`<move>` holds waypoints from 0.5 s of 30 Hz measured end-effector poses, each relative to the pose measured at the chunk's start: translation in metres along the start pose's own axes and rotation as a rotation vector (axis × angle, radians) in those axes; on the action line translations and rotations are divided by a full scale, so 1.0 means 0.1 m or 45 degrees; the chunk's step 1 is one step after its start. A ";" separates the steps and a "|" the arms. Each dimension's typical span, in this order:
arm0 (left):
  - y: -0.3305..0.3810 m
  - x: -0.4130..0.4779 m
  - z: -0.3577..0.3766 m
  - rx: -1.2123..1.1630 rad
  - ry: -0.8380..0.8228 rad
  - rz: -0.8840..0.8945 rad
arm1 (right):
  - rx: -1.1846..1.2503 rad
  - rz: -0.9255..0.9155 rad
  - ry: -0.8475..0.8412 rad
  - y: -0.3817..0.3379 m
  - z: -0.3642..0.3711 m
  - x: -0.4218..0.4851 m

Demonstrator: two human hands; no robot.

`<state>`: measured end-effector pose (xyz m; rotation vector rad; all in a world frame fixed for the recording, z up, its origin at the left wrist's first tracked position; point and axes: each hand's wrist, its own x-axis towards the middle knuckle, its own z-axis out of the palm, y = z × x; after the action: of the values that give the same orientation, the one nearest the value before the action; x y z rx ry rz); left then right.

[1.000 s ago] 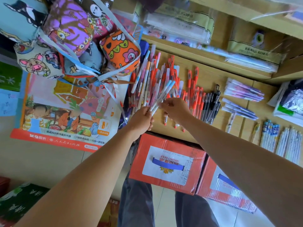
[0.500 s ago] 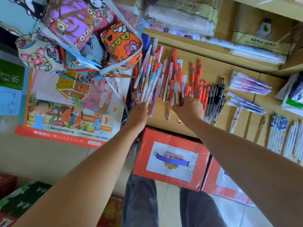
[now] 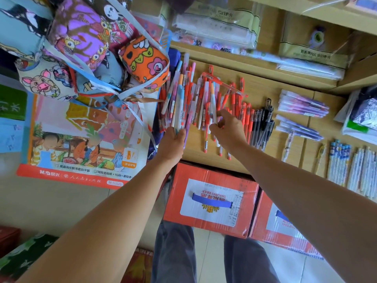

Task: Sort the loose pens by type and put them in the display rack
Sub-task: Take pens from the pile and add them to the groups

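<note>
Loose pens lie in groups on the wooden shelf (image 3: 261, 82). My left hand (image 3: 173, 139) grips a bundle of patterned pastel pens (image 3: 179, 99) at their lower ends, the bundle fanning away from me. My right hand (image 3: 228, 127) pinches one white patterned pen (image 3: 213, 99) with an orange band, lifted out of the red pens (image 3: 234, 101). Right of those lie the black pens (image 3: 263, 123), then purple pens (image 3: 302, 105) in two stacks, and white-blue pens (image 3: 346, 164) at the far right.
Colourful fabric bags (image 3: 81, 43) hang at the upper left over a poster (image 3: 81, 135). Two red cardboard boxes (image 3: 210, 199) stand on the floor under the shelf. Packaged stationery (image 3: 216, 23) fills the shelf behind. My legs are below.
My right hand moved from the lower ends of the red pens and now lifts a single white patterned pen. My left hand keeps its grip on the pastel bundle, shifted slightly right.
</note>
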<state>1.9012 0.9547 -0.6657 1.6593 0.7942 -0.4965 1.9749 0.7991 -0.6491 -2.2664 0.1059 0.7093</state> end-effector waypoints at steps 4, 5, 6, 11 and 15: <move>-0.11 0.06 -0.02 0.011 -0.010 0.014 | -0.154 0.025 0.064 0.00 0.07 0.05; -0.13 0.07 -0.02 0.010 -0.017 0.011 | -0.172 0.053 0.089 0.03 0.06 0.05; -0.14 0.08 -0.01 0.008 -0.031 0.016 | -0.185 0.082 0.108 0.05 0.05 0.05; -0.10 0.14 0.01 0.012 -0.093 0.026 | -0.246 0.110 0.132 0.06 0.04 0.15; -0.10 0.19 -0.01 -0.014 -0.113 0.016 | -0.421 0.165 0.125 -0.01 0.12 0.28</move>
<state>1.9067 0.9614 -0.6858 1.6199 0.7195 -0.5526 1.9929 0.8118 -0.6696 -2.6308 0.1966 0.7253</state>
